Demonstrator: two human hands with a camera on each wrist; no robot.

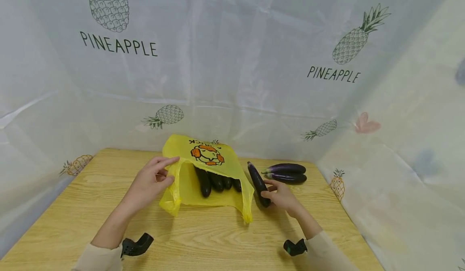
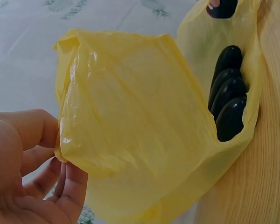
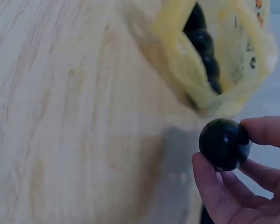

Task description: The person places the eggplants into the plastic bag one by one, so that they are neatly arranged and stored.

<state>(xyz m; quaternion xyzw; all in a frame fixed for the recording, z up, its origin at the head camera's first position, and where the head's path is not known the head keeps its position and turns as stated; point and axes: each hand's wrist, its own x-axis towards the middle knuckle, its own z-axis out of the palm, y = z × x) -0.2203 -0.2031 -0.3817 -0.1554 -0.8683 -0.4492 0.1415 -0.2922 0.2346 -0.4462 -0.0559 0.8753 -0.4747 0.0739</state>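
Note:
A yellow plastic bag (image 1: 178, 150) with a cartoon duck print lies on its side, its mouth facing me. Inside it several dark purple eggplants (image 1: 204, 184) lie side by side, blunt ends toward the opening. My left hand (image 1: 150, 182) pinches the bag's left rim between thumb and fingers and holds it up; the left wrist view shows the raised yellow film (image 2: 126, 102) close. Just right of the bag, my right hand (image 1: 285, 198) grips another eggplant (image 1: 257, 180) near its blunt end, stem end pointing away. In the right wrist view that eggplant (image 3: 224, 143) appears end-on between thumb and fingers.
Two more eggplants (image 1: 287, 177) lie together on the wooden table (image 1: 203, 238) at the back right, behind my right hand. A pale curtain (image 1: 232, 69) with pineapple prints hangs along the back and sides. Each wrist carries a black camera mount (image 1: 138, 245).

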